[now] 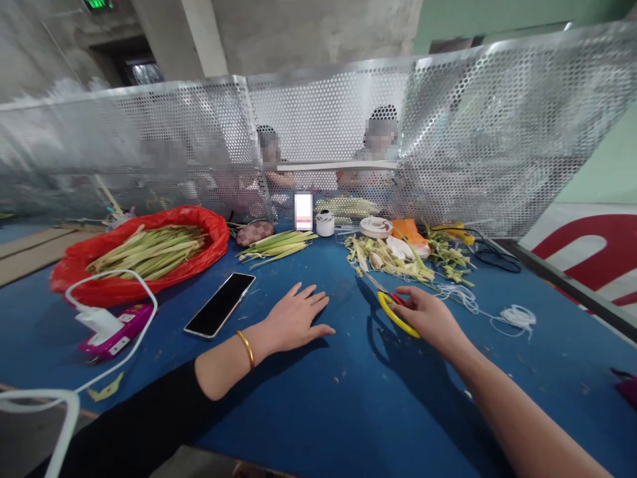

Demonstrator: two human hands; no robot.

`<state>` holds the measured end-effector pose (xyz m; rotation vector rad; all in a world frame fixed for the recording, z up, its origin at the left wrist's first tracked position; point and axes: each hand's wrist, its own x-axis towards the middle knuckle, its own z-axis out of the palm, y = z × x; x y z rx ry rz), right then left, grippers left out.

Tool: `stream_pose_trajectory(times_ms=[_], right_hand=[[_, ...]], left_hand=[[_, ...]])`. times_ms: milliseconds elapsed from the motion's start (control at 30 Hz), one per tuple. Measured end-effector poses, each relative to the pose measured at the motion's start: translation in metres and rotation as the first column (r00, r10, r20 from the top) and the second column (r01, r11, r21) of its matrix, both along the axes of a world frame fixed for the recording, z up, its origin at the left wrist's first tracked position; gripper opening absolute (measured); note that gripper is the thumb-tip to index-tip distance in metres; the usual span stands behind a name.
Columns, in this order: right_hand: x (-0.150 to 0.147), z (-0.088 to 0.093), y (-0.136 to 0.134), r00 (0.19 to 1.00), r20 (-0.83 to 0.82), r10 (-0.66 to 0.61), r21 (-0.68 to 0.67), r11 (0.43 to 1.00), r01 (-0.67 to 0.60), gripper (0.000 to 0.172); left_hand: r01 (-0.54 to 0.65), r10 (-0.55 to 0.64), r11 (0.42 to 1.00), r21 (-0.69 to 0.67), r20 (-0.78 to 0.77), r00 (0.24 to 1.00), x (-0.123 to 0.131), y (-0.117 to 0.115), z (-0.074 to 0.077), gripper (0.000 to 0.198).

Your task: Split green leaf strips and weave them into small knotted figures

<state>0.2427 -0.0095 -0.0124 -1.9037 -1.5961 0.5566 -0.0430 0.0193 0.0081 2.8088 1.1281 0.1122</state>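
My left hand (297, 318) lies flat on the blue table (318, 405), fingers spread and nothing in it. To its left rests a black-screened phone (219, 305). A pair of scissors (398, 315) with yellow and red handles is in my right hand (428, 317), its fingers closed on the handle and the blades pointing away from me. Just beyond the blades is a heap of plant trimmings (391, 257). Past my left hand lies a small bundle of green-and-pale leaf strips (279, 245). Further left, a red plastic bag (209, 259) holds many long green strips (149, 252).
A perforated metal screen (323, 109) closes off the back, with people behind it. Before it stand a white jar (325, 224) and a tape roll (376, 227). White string (515, 318) lies right. A purple power strip (119, 332) with a white cable sits left.
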Motion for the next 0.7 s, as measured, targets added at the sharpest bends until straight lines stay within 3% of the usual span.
stream_pose_trajectory(times_ms=[300, 700], right_hand=[[0.0, -0.001, 0.001, 1.0, 0.023, -0.007, -0.033, 0.999, 0.007, 0.043], [-0.003, 0.0, 0.0, 0.999, 0.047, 0.016, -0.049, 0.999, -0.014, 0.048]], left_hand=[[0.023, -0.021, 0.999, -0.027, 0.079, 0.997, 0.022, 0.026, -0.011, 0.072], [0.041, -0.042, 0.999, 0.012, 0.136, 0.99, 0.014, 0.009, -0.01, 0.069]])
